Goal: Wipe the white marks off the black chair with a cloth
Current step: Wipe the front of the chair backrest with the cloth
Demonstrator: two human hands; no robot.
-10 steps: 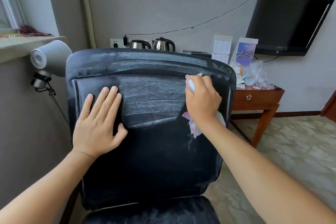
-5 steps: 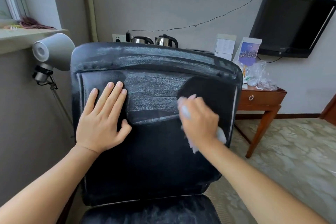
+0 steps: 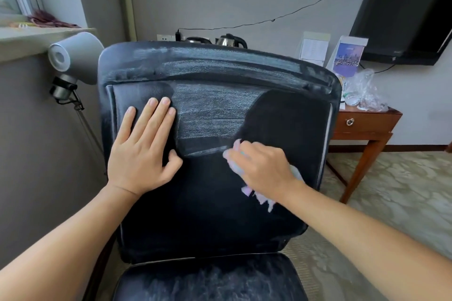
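The black chair (image 3: 208, 215) faces me with its backrest filling the middle of the view. White marks (image 3: 210, 110) streak the upper middle of the backrest and its top band, while the upper right part is wiped black. My left hand (image 3: 141, 151) lies flat on the left of the backrest, fingers straight. My right hand (image 3: 264, 171) grips a pale pink and blue cloth (image 3: 259, 199) and presses it on the backrest just below the lower right edge of the marks. Faint white smears show on the seat (image 3: 208, 281).
A grey lamp (image 3: 73, 56) on a stand is left of the chair by the windowsill. Behind the chair stand two kettles (image 3: 230, 40). A wooden side table (image 3: 367, 127) with a plastic bag is at the right, under a wall TV (image 3: 403, 12).
My right hand has swept the cloth down and left from the backrest's upper right, leaving that patch black. The left hand has stayed flat in place.
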